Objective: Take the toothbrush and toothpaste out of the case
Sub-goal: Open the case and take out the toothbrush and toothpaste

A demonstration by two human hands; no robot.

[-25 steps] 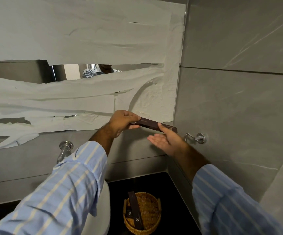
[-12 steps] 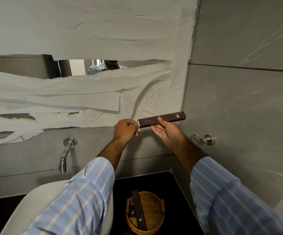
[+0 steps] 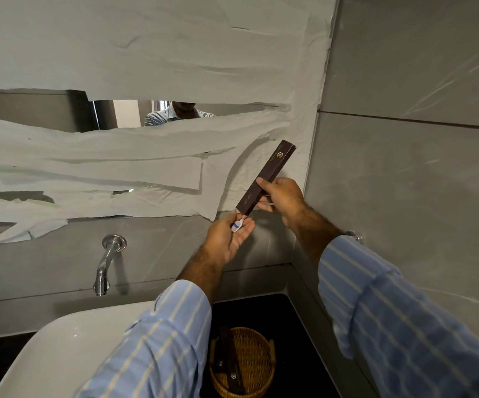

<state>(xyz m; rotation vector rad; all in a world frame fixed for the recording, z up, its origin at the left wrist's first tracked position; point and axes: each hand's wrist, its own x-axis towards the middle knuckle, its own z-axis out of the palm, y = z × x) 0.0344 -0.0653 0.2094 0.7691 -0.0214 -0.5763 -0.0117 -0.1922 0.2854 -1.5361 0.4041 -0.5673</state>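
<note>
At the lower open end of the case, a small white item with a blue mark is sticking out; I cannot tell if it is the toothbrush or the toothpaste. The case is dark brown and is tilting, its closed end pointing toward one o'clock. My right hand is closing around its middle, thumb on the front face. My left hand is lying open, palm up, just under the opening, and the white item is touching my fingers there. At six o'clock from my hands a wicker basket with more dark boxes is standing on the black counter, beside the white basin. The tap is at nine o'clock.
</note>
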